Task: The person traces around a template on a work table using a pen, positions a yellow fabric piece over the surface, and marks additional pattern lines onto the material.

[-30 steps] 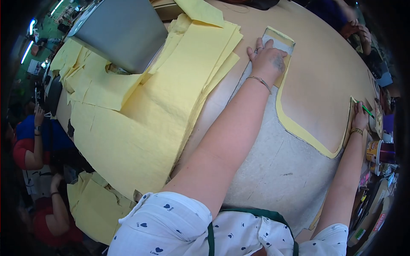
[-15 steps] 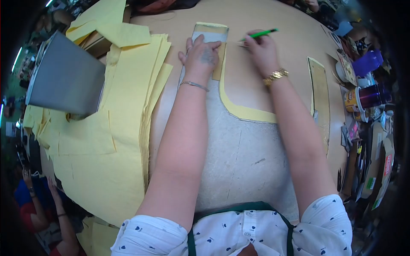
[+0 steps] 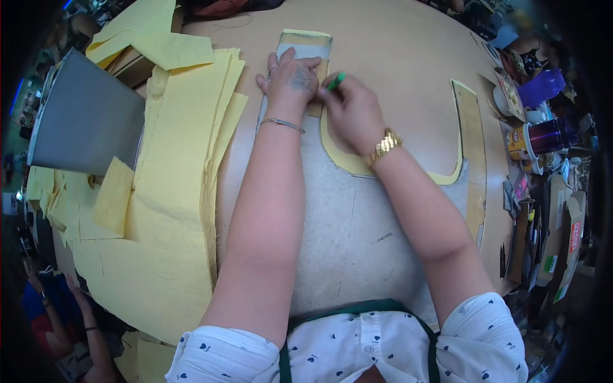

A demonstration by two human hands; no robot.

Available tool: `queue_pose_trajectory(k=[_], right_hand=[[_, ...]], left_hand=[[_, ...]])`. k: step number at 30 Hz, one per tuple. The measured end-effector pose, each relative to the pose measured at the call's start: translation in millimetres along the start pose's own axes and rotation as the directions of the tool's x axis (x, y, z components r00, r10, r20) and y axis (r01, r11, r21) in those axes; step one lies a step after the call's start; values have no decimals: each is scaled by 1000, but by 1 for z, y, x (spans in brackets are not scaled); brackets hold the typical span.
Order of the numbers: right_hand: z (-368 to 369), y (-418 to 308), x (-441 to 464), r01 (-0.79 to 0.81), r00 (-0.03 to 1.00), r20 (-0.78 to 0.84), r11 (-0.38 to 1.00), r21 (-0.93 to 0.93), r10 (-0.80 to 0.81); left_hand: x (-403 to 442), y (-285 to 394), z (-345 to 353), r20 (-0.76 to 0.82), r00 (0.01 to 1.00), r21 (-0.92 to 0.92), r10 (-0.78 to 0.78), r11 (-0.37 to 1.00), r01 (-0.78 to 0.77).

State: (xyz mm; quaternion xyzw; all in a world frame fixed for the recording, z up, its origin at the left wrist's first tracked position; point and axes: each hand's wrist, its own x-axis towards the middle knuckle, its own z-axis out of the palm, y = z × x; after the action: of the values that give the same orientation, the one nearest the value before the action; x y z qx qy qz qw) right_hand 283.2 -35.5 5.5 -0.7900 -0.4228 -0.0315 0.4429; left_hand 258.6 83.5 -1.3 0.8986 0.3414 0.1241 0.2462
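Observation:
A large grey pattern board (image 3: 345, 236) with a U-shaped cutout lies on the table in front of me. Yellow sheet material (image 3: 449, 177) shows along the curve of the cutout. My left hand (image 3: 295, 80) rests with fingers spread on the board's narrow upper left arm, near a brown strip (image 3: 313, 45). Just right of it, my right hand (image 3: 355, 115) is closed around a green pen (image 3: 336, 81) at the cutout's inner left edge. The pen's tip is hidden by my fingers.
Stacked yellow sheets (image 3: 182, 127) lie on the left, with a grey metal block or box (image 3: 86, 115) standing on them. Along the right edge are a purple container (image 3: 543, 88), a dark cup (image 3: 546, 137), a yellow-labelled tub (image 3: 520, 142) and cardboard (image 3: 568, 236). Another person's arms (image 3: 96, 332) show at lower left.
My right hand has moved left and down with the pen, from the tabletop inside the cutout to its left edge beside my left hand. A small yellow flap by the metal block has lifted.

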Motion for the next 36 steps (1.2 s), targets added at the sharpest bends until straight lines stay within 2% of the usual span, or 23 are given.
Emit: queue_pose_trajectory(k=[2,5,8,12,14,17,20,23,25,31,34,35,36], right_hand=[[-9,-18,-27,74,993,85,995,64,-79],[-25,-29,-64,243,957,150,968,54,-249],[-61,-26,-89,61,970,236,998,-8,-58],[-128,16,-112,-41,979,196,993,-108,62],[-166,39,-126,-296,941,177,955,25,287],[-215,80,-136,-378,916,174,923,66,362],[-228,105,-120,-452,880,167,892,11,444],[-230,131,-86,-437,888,118,895,-86,445],[-225,146,-61,-337,936,50,930,-147,348],[-207,225,23,-309,949,-107,943,-120,297],[-189,231,38,-437,801,-306,852,290,515],[-189,230,34,-295,786,-369,825,482,497],[-190,232,31,-249,768,-381,788,563,515]], left_hand=[[0,0,1,-7,1000,5,7,1000,-7],[0,-1,3,-15,1000,18,13,1000,-13],[0,-2,3,-19,1000,17,13,1000,-13],[2,-2,3,-14,1000,19,13,1000,-13],[5,-3,4,1,1000,31,9,999,-9],[6,-3,3,20,1000,60,7,998,-8],[9,-5,5,19,1000,79,20,997,-21],[10,-8,6,17,999,116,51,992,-52],[11,-8,6,14,998,132,53,990,-55],[14,-11,9,21,999,77,37,996,-39],[12,-8,6,28,999,67,37,997,-39],[11,-6,5,29,999,76,26,997,-28],[9,-4,3,32,999,84,16,996,-18]])
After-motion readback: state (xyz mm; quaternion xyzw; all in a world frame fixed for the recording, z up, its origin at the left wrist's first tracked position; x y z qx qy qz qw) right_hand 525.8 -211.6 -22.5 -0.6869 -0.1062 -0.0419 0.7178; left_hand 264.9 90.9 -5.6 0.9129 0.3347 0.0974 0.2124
